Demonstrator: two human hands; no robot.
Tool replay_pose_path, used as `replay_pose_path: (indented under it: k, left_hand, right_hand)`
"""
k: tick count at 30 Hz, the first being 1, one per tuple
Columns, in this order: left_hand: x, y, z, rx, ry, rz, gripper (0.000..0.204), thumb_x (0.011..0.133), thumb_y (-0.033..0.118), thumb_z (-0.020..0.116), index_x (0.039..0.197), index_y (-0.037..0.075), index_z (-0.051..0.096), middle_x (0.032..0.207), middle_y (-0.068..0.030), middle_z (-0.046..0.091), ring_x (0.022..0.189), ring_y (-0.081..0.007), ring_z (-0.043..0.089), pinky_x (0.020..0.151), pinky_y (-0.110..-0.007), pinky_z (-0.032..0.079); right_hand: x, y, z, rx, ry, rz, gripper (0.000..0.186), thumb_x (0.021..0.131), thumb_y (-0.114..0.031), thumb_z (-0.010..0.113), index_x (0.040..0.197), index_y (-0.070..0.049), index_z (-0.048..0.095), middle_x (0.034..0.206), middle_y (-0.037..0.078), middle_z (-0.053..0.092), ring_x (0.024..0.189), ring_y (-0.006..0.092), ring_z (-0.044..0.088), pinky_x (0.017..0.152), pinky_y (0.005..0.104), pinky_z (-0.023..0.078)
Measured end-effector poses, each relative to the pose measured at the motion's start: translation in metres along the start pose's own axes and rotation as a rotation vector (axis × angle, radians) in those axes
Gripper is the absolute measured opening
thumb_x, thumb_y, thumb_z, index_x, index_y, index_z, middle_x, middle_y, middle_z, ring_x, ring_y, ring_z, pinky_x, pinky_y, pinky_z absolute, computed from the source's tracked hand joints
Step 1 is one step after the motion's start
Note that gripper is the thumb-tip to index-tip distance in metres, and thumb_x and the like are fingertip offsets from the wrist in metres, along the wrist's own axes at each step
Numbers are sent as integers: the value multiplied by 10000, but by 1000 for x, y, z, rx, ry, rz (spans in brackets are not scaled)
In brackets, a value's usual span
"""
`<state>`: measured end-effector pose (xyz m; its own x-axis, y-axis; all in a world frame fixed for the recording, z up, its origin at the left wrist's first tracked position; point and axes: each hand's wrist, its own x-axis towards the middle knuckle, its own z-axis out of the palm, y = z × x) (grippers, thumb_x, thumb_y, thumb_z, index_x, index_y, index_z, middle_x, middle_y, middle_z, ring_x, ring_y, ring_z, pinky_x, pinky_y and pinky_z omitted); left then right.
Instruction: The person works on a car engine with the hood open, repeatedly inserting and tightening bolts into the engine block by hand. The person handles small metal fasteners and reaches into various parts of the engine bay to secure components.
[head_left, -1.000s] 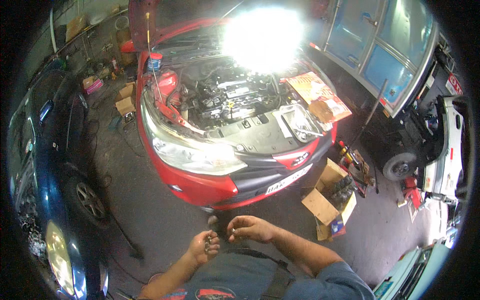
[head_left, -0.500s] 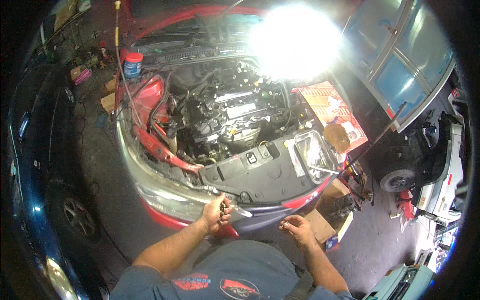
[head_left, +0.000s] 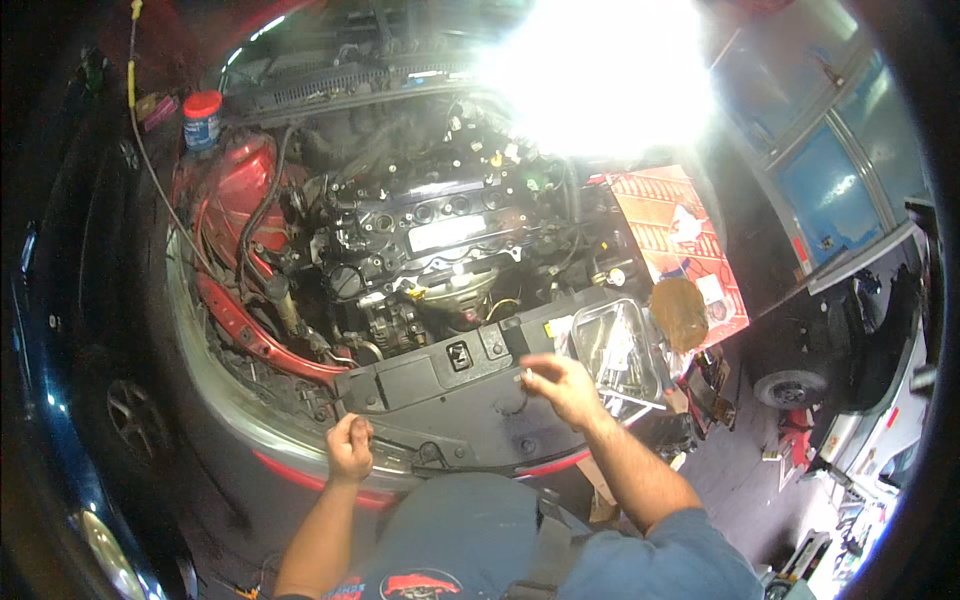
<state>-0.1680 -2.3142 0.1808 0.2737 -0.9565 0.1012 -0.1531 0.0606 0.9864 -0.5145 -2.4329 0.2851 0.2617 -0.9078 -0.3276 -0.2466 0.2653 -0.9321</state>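
Note:
My left hand (head_left: pixel 350 448) is closed in a fist by the front edge of the red car, near the headlight (head_left: pixel 262 425). What lies inside its fingers is hidden. Over the black plastic front panel (head_left: pixel 480 405), my right hand (head_left: pixel 565 392) pinches a tiny pale piece between thumb and fingertips, too small to name. Beyond both hands the engine (head_left: pixel 440 240) lies uncovered, with a row of round openings along its top. To the right of my right hand, a clear tray (head_left: pixel 615 350) of metal tools or parts rests on the panel.
A red printed box or sheet (head_left: pixel 680 250) lies at the right fender, with a brown round object (head_left: pixel 680 312) on its near end. A blue tub with a red lid (head_left: pixel 202 122) stands far left. A bright lamp (head_left: pixel 605 75) glares over the engine's back right.
My right hand has moved up and forward, from beside the bumper to over the front panel. My left hand has shifted left and closed tighter over small dark pieces seen earlier. The view has moved closer.

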Motion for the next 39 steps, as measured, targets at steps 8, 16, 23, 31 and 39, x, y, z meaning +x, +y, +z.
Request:
replay_pose_path:
  k: [8, 16, 23, 31, 39]
  left_hand:
    - [-5, 4, 14, -111, 187, -77, 408, 1006, 338, 511, 757, 15, 512, 638, -1, 493, 526, -54, 396, 469, -234, 302]
    - [-2, 8, 10, -48, 101, -94, 434, 1013, 392, 489, 779, 27, 480, 653, -48, 475, 508, -76, 378, 448, -228, 275]
    - [1, 9, 8, -42, 53, -44, 424, 1019, 351, 475, 763, 14, 492, 641, -67, 495, 509, -93, 397, 456, -242, 288]
    - [2, 8, 3, -62, 36, -1, 388, 1007, 264, 496, 724, -1, 504, 599, -85, 531, 518, -159, 517, 481, -276, 390]
    - [4, 13, 3, -50, 45, 43, 324, 995, 237, 525, 785, -9, 524, 624, -94, 563, 524, -165, 540, 493, -279, 417]
  right_hand:
    - [178, -18, -34, -278, 209, -271, 213, 842, -90, 727, 1021, -25, 630, 915, 32, 675, 841, 109, 636, 777, 264, 526]
    - [238, 3, -56, -694, 434, -457, 171, 840, -117, 718, 956, -33, 624, 821, 159, 687, 762, 312, 687, 685, 378, 538]
    - [258, 18, -45, -1018, 476, -498, 185, 870, -159, 686, 898, -31, 555, 829, 189, 649, 792, 400, 642, 679, 458, 517]
    - [262, 24, -34, -1087, 553, -492, 223, 867, -216, 681, 847, -51, 531, 808, 169, 615, 802, 399, 610, 692, 473, 490]
    - [261, 8, -34, -1105, 446, -78, 402, 814, -362, 685, 1079, -61, 660, 976, 187, 702, 935, 346, 681, 815, 427, 538]
